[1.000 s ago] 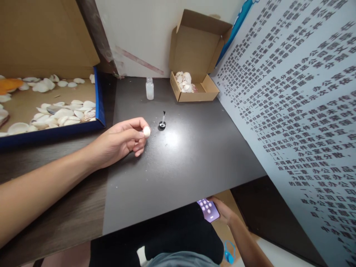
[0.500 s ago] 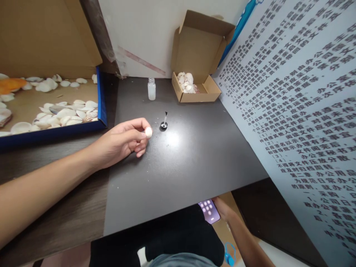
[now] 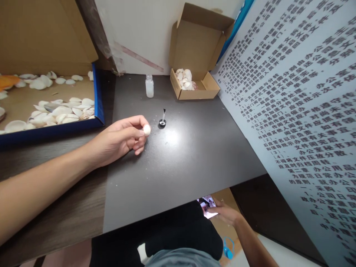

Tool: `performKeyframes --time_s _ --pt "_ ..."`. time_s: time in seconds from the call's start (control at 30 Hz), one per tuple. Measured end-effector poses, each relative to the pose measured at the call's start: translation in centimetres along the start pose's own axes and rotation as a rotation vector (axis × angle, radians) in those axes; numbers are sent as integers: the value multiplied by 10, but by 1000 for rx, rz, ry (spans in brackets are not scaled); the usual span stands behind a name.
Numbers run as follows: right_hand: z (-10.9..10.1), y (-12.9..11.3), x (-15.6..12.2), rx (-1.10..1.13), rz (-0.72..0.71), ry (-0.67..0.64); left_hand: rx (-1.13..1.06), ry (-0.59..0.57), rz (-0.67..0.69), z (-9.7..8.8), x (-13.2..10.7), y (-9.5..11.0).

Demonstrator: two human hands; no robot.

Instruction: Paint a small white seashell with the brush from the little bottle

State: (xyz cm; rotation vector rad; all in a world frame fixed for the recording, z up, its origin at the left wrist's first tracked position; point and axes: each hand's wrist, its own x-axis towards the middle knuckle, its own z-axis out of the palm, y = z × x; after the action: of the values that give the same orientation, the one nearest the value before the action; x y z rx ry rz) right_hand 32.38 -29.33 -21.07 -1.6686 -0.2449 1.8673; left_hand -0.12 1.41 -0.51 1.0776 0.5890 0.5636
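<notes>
Above the dark tabletop point(image 3: 178, 163), my left hand point(image 3: 122, 139) pinches a small white shell point(image 3: 147, 129) between thumb and fingertips. Just right of it, a black bottle cap point(image 3: 162, 123) rests upside down, its applicator brush pointing up. Farther back stands a small clear bottle point(image 3: 149, 87), uncapped, with whitish contents. Below the table's front edge, my right hand point(image 3: 224, 212) holds a smartphone point(image 3: 207, 206) beside my leg, the thumb over its lit screen. Part of the phone is hidden by the leg.
A blue-edged cardboard box point(image 3: 99, 107) with many shells stands open at left. A smaller open cardboard box point(image 3: 198, 95) holding white shells sits at the back against the wall. A large printed sheet point(image 3: 292, 104) borders the right side. A blue object point(image 3: 228, 253) lies below.
The phone screen has switched from a keypad to a picture-like display, and my right thumb has moved over it. My left hand keeps the shell almost in place; the view has shifted slightly.
</notes>
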Motion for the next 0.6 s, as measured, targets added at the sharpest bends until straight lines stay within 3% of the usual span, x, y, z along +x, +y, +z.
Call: performKeyframes --time_s 0.6 --pt "-4 4 7 -99 8 -34 -10 11 -14 2 -1 1"
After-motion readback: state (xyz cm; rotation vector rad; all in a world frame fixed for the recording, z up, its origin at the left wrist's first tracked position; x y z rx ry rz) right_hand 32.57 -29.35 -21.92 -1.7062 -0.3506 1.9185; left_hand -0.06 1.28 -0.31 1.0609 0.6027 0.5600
